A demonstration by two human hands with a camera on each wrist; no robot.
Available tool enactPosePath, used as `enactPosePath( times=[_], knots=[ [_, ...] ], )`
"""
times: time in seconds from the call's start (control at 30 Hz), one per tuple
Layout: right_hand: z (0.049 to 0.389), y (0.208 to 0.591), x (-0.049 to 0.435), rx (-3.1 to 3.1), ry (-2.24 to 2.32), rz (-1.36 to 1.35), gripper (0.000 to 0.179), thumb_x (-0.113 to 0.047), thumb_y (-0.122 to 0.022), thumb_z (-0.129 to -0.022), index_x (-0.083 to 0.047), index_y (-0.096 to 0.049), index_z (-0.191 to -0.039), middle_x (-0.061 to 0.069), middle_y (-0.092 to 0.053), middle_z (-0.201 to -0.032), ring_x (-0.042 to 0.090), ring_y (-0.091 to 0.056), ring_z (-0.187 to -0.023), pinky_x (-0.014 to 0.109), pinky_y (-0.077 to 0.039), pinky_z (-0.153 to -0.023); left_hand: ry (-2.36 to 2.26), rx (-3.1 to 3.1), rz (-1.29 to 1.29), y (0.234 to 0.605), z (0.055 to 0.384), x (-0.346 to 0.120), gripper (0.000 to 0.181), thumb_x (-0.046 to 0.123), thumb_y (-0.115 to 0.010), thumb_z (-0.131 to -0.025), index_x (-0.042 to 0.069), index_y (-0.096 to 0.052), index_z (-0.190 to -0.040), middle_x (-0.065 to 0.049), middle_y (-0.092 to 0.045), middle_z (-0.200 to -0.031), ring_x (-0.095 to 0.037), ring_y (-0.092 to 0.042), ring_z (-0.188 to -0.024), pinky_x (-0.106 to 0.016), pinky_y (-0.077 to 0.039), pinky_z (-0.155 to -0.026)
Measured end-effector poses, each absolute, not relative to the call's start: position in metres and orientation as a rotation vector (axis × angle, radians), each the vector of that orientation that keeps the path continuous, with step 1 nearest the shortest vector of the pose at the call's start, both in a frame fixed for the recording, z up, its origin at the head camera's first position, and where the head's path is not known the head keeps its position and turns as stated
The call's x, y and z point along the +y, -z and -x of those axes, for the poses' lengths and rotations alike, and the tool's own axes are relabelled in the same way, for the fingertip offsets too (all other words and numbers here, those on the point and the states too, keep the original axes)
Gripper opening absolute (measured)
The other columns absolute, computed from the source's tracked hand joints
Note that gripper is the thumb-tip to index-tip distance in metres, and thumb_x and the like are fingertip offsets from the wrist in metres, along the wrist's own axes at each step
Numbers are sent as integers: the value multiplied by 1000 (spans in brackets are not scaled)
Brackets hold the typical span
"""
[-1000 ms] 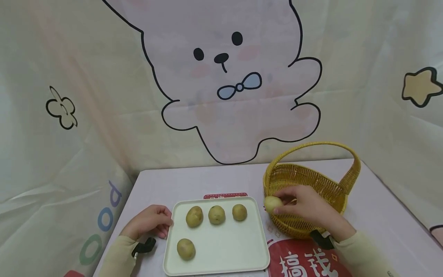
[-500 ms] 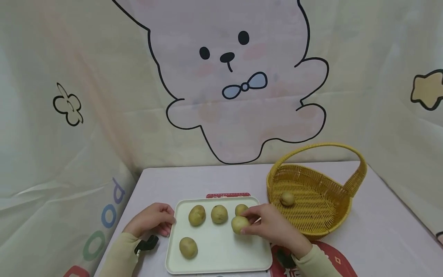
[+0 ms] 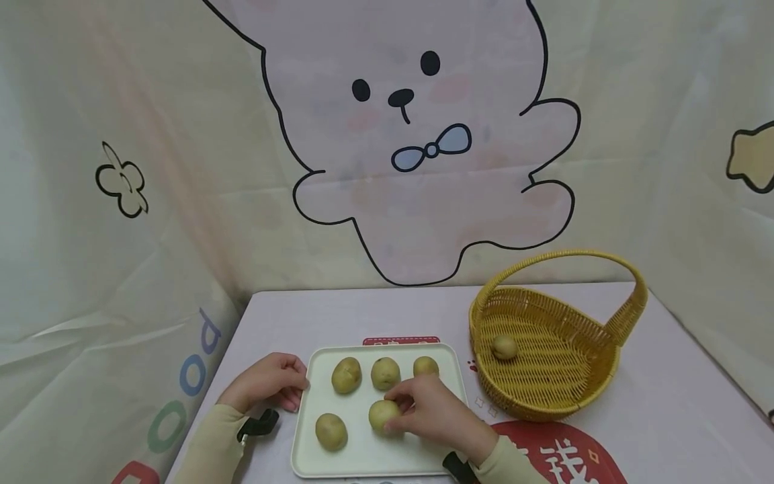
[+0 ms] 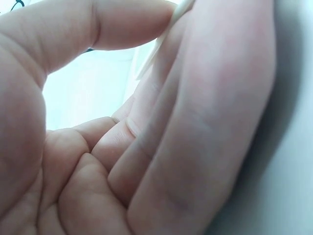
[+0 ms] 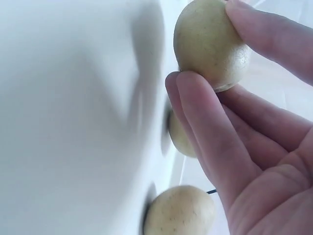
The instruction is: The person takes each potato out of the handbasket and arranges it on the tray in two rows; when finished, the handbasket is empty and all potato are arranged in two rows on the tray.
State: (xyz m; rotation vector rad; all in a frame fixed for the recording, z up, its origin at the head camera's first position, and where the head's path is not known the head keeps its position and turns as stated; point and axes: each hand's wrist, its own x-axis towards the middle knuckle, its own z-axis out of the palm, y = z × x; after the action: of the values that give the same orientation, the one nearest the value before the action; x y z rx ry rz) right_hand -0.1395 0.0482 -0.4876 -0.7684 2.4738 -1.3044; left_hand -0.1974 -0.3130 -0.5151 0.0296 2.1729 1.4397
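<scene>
My right hand [image 3: 431, 411] pinches a small round potato [image 3: 382, 416] between thumb and fingers, low over the middle of the white tray [image 3: 363, 465]. In the right wrist view that potato [image 5: 210, 44] sits at the fingertips, and a gap to the tray is hard to judge. Along the tray's back lie three potatoes: a left one [image 3: 347, 375], a middle one [image 3: 385, 374] and a right one [image 3: 426, 366], partly behind my hand. One more potato [image 3: 331, 431] rests at the front left. My left hand [image 3: 271, 383] pinches the tray's left rim [image 4: 168, 36] between thumb and fingers.
To the tray's right stands a yellow wicker basket [image 3: 559, 396] with a tall handle, holding one potato [image 3: 504, 347]. Red printed paper [image 3: 565, 447] with white characters lies on the white table [image 3: 302, 316]. A printed cloth hangs behind.
The right hand has carried its potato from the basket's left side leftward over the tray to its middle. The left hand stays at the tray's rim. The head view has shifted slightly.
</scene>
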Motion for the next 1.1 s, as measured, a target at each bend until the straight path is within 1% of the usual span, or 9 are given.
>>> enactPosePath(
  times=[0.23, 0.47, 0.73, 0.9, 1.1],
  knots=[
    [135, 488, 42, 2469, 1298, 748, 36, -22, -96, -80, -5, -82, -108, -6, -77, -88, -2, -65, -78, 18, -55, -73, -1437, 2168, -17, 515, 199, -314, 19, 14, -75, -92, 1, -64, -102, -5, -69, -73, -11, -67, -59, -28, -63, -59],
    [132, 493, 37, 2491, 1262, 770, 33, -23, -96, -80, -8, -82, -106, -10, -76, -86, -3, -64, -77, 18, -54, -72, -1428, 2168, -12, 516, 198, -315, 19, 14, -74, -92, 1, -65, -103, -5, -70, -74, -12, -68, -59, -28, -63, -59],
    [131, 495, 33, 2538, 1199, 841, 32, -24, -96, -81, -10, -82, -106, -13, -75, -85, -6, -62, -76, 15, -53, -71, -1429, 2166, -28, 516, 199, -315, 20, 14, -74, -92, 1, -65, -103, -5, -70, -73, -12, -68, -59, -29, -63, -59],
    [131, 494, 33, 2546, 1188, 833, 32, -24, -96, -81, -10, -82, -106, -14, -74, -82, -8, -60, -74, 16, -52, -70, -1424, 2170, -28, 516, 200, -315, 20, 15, -75, -92, 1, -65, -102, -5, -70, -73, -12, -68, -59, -29, -63, -59],
    [131, 494, 35, 2513, 1209, 790, 34, -23, -96, -80, -9, -82, -107, -13, -74, -83, -5, -62, -76, 17, -53, -71, -1418, 2169, -32, 518, 201, -314, 20, 15, -74, -91, 1, -65, -102, -5, -70, -74, -12, -68, -60, -29, -63, -59]
  ],
)
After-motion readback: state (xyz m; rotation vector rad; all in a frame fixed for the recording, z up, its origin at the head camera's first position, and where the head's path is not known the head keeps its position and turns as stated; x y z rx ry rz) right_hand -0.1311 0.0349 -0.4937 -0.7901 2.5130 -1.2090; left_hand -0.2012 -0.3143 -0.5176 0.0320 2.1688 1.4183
